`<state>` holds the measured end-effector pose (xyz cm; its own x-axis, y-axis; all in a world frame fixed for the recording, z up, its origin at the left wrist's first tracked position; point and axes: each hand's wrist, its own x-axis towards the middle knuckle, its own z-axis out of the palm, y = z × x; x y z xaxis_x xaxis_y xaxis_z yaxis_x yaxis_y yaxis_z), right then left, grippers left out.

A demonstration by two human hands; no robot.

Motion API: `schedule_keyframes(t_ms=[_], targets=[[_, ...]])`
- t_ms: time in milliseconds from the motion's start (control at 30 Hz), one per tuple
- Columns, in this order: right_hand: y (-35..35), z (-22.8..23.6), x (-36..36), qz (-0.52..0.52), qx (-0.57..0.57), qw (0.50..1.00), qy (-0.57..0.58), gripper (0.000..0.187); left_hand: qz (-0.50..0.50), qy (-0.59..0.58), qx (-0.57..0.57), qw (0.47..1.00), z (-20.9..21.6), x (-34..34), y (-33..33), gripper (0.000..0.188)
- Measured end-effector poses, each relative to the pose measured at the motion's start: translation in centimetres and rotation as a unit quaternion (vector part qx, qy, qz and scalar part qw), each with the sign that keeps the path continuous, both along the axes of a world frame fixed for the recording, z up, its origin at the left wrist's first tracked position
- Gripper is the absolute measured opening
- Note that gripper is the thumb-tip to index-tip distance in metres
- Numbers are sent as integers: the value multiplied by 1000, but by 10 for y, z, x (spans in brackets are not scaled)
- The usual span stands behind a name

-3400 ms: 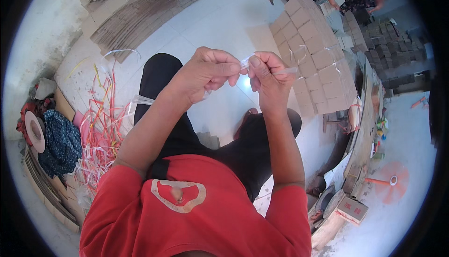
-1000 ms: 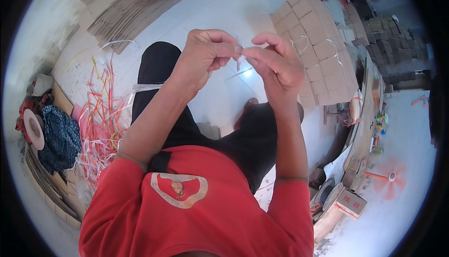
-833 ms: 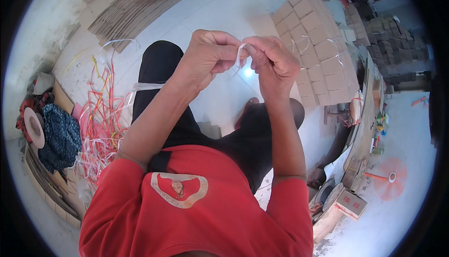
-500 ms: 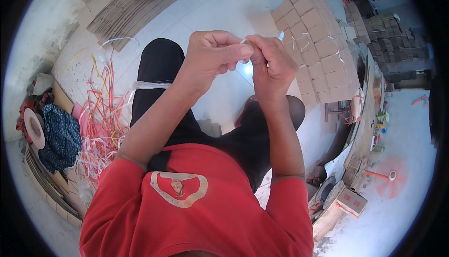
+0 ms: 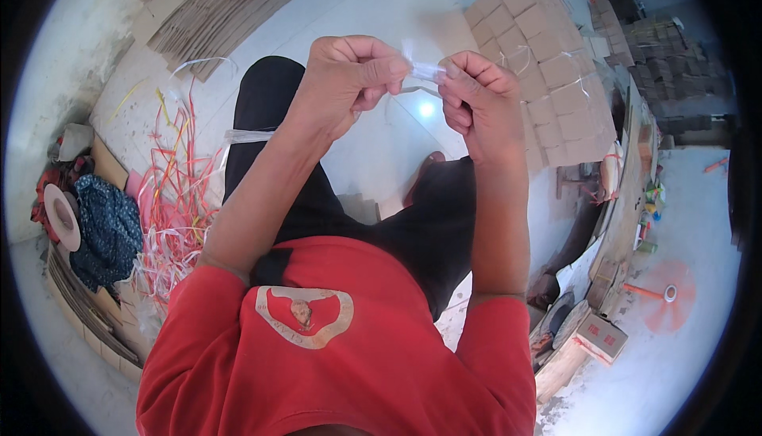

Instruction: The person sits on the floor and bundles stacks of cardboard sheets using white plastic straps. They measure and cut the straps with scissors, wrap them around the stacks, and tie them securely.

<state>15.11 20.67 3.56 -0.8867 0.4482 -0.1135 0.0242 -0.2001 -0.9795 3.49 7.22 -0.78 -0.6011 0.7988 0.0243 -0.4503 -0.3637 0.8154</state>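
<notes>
The thumb and forefinger of my left hand (image 5: 343, 79) are pinched closed on one end of a white plastic strip (image 5: 427, 72); my right hand (image 5: 484, 93) pinches the other end the same way, the rest of its fingers curled loosely. The strip spans the small gap between my hands, in the air above the floor (image 5: 373, 15), with a wispy tuft at its left end and a pale length bowing beneath.

I'd expect it to be nearly weightless, limp and a little slippery, ready to twist or fold, so it's best gripped flat near each end with the thumb pads. Pulled hard, it might split lengthwise.

Below, a white band (image 5: 248, 136) lies across my left thigh; I can't tell whether it goes all round. Toward the floor's left edge is a tangle of red and white strips (image 5: 171, 238). Beyond my right hand rises a cardboard stack (image 5: 548, 63).
</notes>
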Motion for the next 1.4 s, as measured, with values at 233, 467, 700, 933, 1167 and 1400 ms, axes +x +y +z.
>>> schedule_keyframes(t_ms=[233,467,700,933,1167,1400], targets=[[17,4,-7,-13,278,960,23,16,101,206,-90,969,-1,4,5,7],[-35,-2,-11,-52,152,987,13,16,171,21,-33,985,6,14,10,6],[-40,-25,-18,-12,-261,965,33,19,61,-107,88,988,7,10,4,7],[-38,-31,-19,2,-251,966,58,28,33,-88,91,991,3,8,6,7],[-39,-28,-20,-9,-172,982,73,28,33,-113,86,989,3,8,4,6],[-31,-16,-17,-88,66,992,65,39,-8,-79,73,994,10,-1,-4,11]])
